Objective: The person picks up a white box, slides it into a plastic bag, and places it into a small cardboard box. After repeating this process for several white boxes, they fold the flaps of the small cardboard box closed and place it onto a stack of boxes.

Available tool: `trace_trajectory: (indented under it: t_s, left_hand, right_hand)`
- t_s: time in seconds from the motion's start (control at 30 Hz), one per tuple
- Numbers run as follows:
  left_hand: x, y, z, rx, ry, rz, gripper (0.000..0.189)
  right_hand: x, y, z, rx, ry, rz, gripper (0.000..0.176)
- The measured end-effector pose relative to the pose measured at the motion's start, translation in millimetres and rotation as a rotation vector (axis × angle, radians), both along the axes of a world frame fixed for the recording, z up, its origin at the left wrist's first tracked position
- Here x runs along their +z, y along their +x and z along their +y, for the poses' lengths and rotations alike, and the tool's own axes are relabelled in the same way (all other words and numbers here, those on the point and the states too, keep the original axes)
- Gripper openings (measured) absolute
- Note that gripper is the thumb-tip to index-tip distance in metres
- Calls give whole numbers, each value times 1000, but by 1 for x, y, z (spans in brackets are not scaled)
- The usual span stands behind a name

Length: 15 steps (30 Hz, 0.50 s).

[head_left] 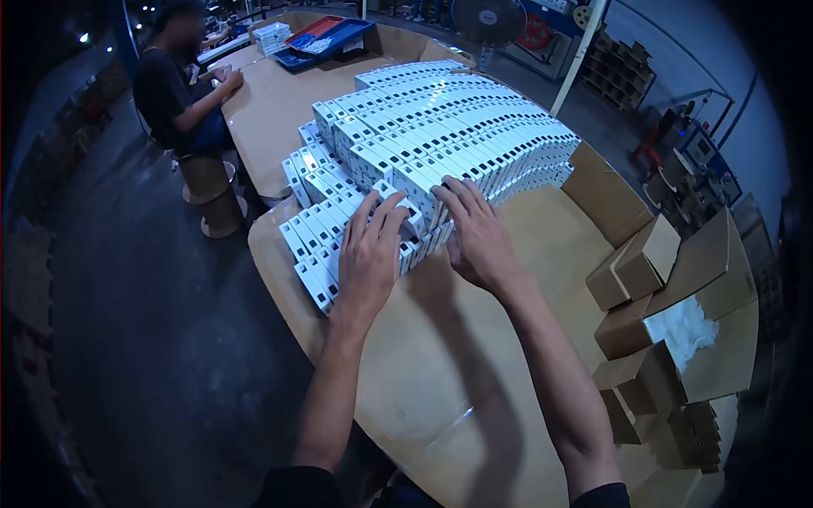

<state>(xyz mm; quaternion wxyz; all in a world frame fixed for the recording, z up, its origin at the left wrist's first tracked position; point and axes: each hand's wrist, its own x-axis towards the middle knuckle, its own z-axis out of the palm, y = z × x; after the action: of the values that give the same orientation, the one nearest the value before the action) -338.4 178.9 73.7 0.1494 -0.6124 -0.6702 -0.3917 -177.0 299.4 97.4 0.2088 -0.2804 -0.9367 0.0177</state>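
Note:
Many white rectangular pieces with small black squares stand in stacked rows (449,127) on the cardboard-covered table. My left hand (369,245) is at the near left part of the stack, its fingers closed on a white piece (413,222). Beside it, my right hand (478,233) reaches to the front edge of the upper rows, fingers bent against the pieces; whether it grips one is hidden. Lower rows of the same pieces (318,275) lie to the left of my left hand.
Open cardboard boxes (631,271) stand along the right edge, one holding white plastic (682,330). A blue tray (326,46) and a red tray (313,35) lie at the back. A person (182,85) sits at the table's far left. A fan (489,19) stands behind.

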Motion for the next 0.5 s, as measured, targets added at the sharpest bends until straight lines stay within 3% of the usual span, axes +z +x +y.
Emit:
trace_trajectory:
  t_s: [0.27, 0.4, 0.43, 0.5]
  left_hand:
    - [-4, -13, -12, 10, 85, 67, 37]
    - [4, 5, -45, 54, 132, -4, 34]
    - [4, 11, -53, 33, 160, -25, 36]
    - [5, 27, -66, -18, 224, -54, 39]
  right_hand:
    - [4, -4, -8, -56, 37, 3, 78]
    - [21, 12, -38, -62, -27, 142, 87]
    - [21, 22, -50, -55, -125, 257, 82]
    - [33, 47, -82, -91, -558, 354, 73]
